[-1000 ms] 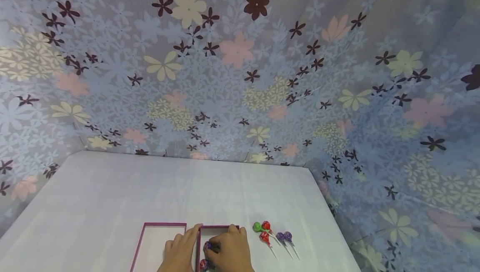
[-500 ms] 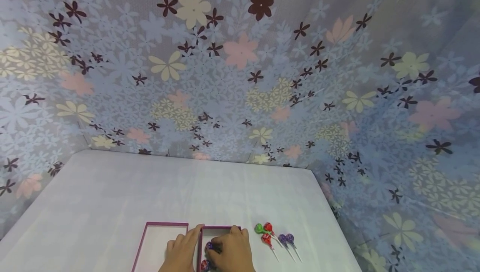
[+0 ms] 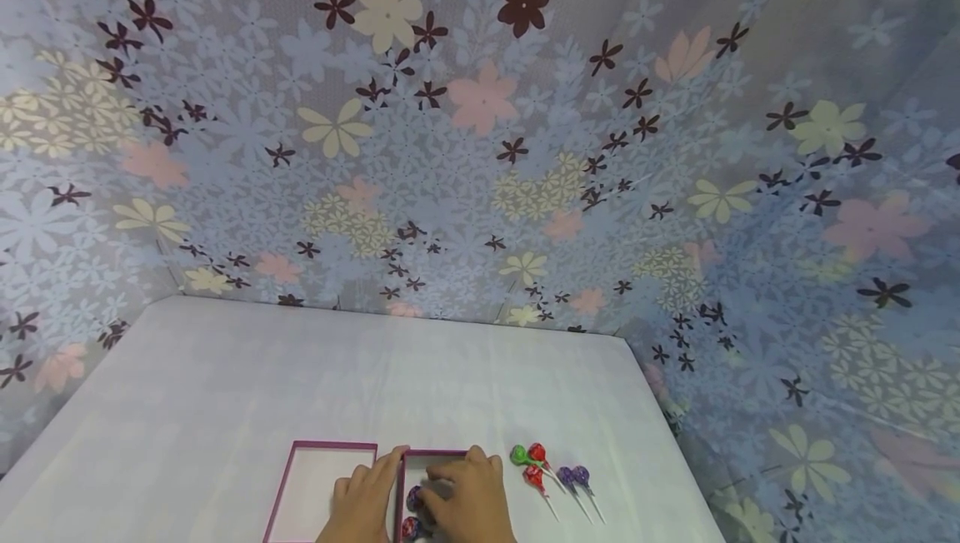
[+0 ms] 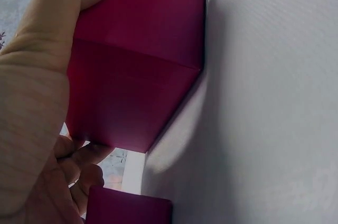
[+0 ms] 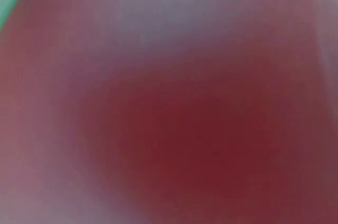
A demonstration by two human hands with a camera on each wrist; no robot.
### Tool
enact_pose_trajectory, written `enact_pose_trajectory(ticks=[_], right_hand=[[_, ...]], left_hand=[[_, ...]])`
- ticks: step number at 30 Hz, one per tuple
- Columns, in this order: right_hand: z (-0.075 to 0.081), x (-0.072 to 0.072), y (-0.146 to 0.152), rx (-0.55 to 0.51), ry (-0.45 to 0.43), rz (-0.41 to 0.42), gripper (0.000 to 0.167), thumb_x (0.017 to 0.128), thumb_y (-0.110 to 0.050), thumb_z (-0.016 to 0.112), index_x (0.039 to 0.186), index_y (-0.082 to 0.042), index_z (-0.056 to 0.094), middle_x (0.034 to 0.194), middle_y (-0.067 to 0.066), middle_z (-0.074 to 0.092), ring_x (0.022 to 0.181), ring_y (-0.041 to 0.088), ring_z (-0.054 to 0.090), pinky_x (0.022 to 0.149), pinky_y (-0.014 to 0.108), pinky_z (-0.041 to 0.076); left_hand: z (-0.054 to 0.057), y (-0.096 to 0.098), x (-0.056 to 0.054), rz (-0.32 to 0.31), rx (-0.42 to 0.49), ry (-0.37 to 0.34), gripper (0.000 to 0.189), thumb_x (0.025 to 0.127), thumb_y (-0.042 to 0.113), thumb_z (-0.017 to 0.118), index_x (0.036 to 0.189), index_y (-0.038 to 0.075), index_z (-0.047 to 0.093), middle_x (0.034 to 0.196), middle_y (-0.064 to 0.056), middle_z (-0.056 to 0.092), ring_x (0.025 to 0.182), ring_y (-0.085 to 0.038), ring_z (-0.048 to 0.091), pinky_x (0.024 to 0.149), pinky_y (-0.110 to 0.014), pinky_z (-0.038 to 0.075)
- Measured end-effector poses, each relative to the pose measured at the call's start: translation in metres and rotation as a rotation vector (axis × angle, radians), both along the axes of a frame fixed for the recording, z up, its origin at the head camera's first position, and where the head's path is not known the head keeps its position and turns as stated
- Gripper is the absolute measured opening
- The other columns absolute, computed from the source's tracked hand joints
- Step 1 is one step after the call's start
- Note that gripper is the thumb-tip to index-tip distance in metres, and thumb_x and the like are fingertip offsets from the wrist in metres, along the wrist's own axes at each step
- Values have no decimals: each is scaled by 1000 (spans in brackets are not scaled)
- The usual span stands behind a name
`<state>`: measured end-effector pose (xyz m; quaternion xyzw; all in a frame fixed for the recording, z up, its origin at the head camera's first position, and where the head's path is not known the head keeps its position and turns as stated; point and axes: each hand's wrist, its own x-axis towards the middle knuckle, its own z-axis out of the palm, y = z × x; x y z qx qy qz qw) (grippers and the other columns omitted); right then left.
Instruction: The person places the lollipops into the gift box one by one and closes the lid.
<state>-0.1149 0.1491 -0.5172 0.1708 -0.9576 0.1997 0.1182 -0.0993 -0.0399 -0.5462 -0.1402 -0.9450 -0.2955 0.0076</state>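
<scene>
In the head view a magenta-edged box stands at the bottom centre. My left hand holds its left side; in the left wrist view thumb and fingers lie around the magenta box wall. Inside, along the left wall, sit a purple lollipop and a red-and-blue one. My right hand reaches over the right wall into the box, thumb and forefinger spread apart, the thumb close to the purple lollipop. Whether the thumb touches it I cannot tell. The right wrist view is only a dark red blur.
A second magenta-edged box or lid lies left of the first, partly behind my left hand. On the white table, to the right, lie a green lollipop, two red lollipops and two purple lollipops. Flowered cloth hangs behind.
My right thumb and forefinger have parted and let go of the purple lollipop, which now rests in the box. My left hand stays on the box.
</scene>
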Motion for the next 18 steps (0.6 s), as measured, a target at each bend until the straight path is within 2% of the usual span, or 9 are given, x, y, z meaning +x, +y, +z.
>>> enact_pose_trajectory(ticks=[11, 18], right_hand=[[-2, 2, 8, -92, 159, -71, 22, 70, -35, 90, 89, -28, 82, 82, -18, 75, 69, -1, 34, 68, 28, 24], [-1, 3, 15, -163, 262, -154, 24, 68, -28, 92, 89, -26, 81, 84, -18, 75, 69, -3, 28, 71, 28, 22]], left_hand=[[5, -2, 1, -14, 33, -17, 134, 40, 69, 90, 149, 7, 41, 136, -11, 57, 88, -16, 44, 71, -34, 30], [7, -3, 0, -25, 32, -43, 135, 40, 67, 92, 149, 6, 39, 137, -12, 57, 90, -19, 45, 71, -36, 32]])
